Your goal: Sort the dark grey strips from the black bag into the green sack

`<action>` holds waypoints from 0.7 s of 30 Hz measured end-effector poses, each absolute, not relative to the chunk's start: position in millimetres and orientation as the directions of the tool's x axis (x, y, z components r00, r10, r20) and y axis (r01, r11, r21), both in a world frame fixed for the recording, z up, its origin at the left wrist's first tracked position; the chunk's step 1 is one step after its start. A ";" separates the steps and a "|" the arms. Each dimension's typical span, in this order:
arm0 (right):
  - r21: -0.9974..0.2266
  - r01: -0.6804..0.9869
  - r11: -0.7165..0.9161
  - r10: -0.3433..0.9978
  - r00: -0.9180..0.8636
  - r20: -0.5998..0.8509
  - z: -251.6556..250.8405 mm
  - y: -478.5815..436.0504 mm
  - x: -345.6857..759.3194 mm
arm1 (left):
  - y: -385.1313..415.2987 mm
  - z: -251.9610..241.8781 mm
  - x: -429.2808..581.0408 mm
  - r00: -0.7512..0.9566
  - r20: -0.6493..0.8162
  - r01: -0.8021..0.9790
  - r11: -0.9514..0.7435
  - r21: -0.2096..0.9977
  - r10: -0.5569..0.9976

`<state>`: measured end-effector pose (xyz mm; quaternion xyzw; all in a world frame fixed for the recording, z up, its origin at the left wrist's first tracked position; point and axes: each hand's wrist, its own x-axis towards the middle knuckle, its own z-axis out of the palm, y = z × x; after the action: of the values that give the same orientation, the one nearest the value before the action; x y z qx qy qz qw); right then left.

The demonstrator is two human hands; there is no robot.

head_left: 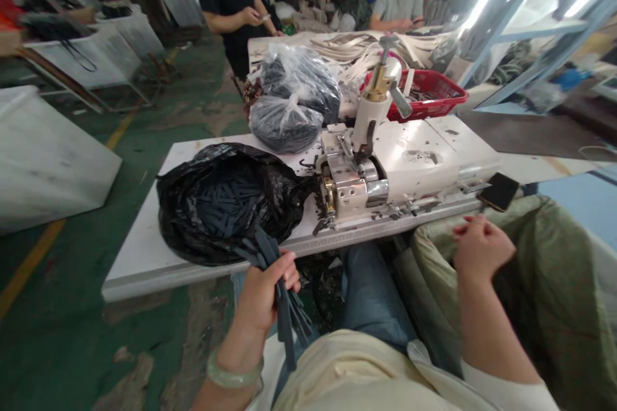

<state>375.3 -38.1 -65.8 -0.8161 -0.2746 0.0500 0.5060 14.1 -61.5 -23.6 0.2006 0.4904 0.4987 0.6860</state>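
Observation:
My left hand point(266, 295) is shut on a bunch of dark grey strips point(285, 314), which fan out above and below my fist. It sits just in front of the table edge, near an open black plastic bag point(216, 205) full of similar strips. My right hand point(482, 247) rests with curled fingers on a green sack point(540, 270), holding nothing. A black phone point(499, 191) lies close beyond it. Between my hands stands a white industrial machine point(409, 164) with a metal head point(349, 183), on a white table point(139, 273).
Two knotted clear bags of dark strips point(294, 93) sit behind the black bag, and a red plastic basket point(424, 93) stands beyond the machine. Pale straps cover a farther table point(366, 51). Two people point(231, 6) point(398, 3) work there. White bins stand left on the green floor.

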 end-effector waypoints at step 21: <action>-0.977 -0.049 -0.206 0.959 -0.208 -0.192 -37.9 -44.3 182.7 | -90.8 -32.4 51.5 0.376 -0.491 -0.203 0.587 0.784 0.786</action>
<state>182.7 -44.3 -37.9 -0.4767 -0.4775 0.6131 0.4110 51.5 -90.8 -32.4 0.3200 0.4558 0.3229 0.7653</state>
